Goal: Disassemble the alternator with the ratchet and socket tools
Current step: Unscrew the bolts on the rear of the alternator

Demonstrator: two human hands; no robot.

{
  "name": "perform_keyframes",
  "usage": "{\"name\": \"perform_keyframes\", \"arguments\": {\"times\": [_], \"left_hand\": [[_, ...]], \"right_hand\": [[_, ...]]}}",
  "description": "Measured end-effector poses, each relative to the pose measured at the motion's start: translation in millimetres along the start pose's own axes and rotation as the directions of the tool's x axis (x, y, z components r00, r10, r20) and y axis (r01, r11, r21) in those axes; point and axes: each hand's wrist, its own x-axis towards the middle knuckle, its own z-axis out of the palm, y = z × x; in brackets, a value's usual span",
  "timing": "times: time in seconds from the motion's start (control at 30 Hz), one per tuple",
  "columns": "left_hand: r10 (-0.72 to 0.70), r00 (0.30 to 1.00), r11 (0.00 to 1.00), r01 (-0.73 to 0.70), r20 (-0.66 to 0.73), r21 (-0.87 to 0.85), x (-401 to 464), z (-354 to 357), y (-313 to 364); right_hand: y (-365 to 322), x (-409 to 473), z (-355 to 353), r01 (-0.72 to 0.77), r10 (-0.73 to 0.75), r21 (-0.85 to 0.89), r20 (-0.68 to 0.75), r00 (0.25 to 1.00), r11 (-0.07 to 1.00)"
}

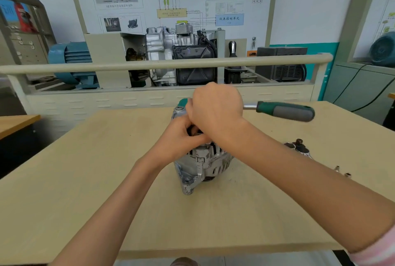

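both hands' fingers clamp the alternator (201, 163); right hand (215, 107) seemingly on ratchet (284, 110).

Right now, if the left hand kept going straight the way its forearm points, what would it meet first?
The left hand already grips the top of the alternator; beyond it, probably the right hand on the ratchet head, though depth is unclear.

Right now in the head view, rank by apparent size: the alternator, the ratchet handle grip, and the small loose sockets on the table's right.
1. alternator, largest though partly hidden by the hands.
2. ratchet handle grip, clearly smaller.
3. small loose sockets, smallest; the two look alike, so unranked.
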Motion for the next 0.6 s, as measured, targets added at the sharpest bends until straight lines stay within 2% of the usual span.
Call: {"name": "perform_keyframes", "arguments": {"times": [0.1, 0.23, 0.33, 0.4, 0.47, 0.53, 0.6], "left_hand": [[-0.014, 1.0, 1.0, 0.014, 0.007, -0.012, -2.0, -1.1, 1.6], [0.007, 0.997, 0.997, -0.002, 0.072, -0.073, -2.5, -6.0, 5.8], [0.027, 0.996, 0.998, -0.022, 0.088, -0.061, -1.6, -8.7, 3.5], [0.028, 0.995, 0.998, -0.023, 0.095, -0.053, 0.2, -8.9, 1.7], [0.026, 0.996, 0.998, -0.021, 0.088, -0.061, 1.5, -8.4, 0.5], [0.007, 0.998, 0.998, -0.004, 0.062, -0.056, 2.0, -6.3, 0.5], [0.003, 0.999, 0.998, 0.0, 0.037, -0.067, 0.5, -3.3, 1.4]], "right_hand": [[2.9, 2.5, -0.4, 0.058, -0.058, 0.02, -0.023, 0.998, 0.998], [11.8, 1.5, 1.5, 0.231, -0.222, 0.063, -0.116, 0.968, 0.971], [20.5, 5.1, 2.5, 0.354, -0.344, 0.246, -0.085, 0.935, 0.902], [26.5, 7.6, 2.4, 0.374, -0.385, 0.363, -0.046, 0.922, 0.853], [28.9, 8.6, 0.2, 0.361, -0.385, 0.405, -0.024, 0.923, 0.84], [24.7, 6.5, -1.9, 0.328, -0.346, 0.346, -0.008, 0.938, 0.879], [14.7, 3.5, -0.9, 0.233, -0.232, 0.171, -0.024, 0.972, 0.957]]}}
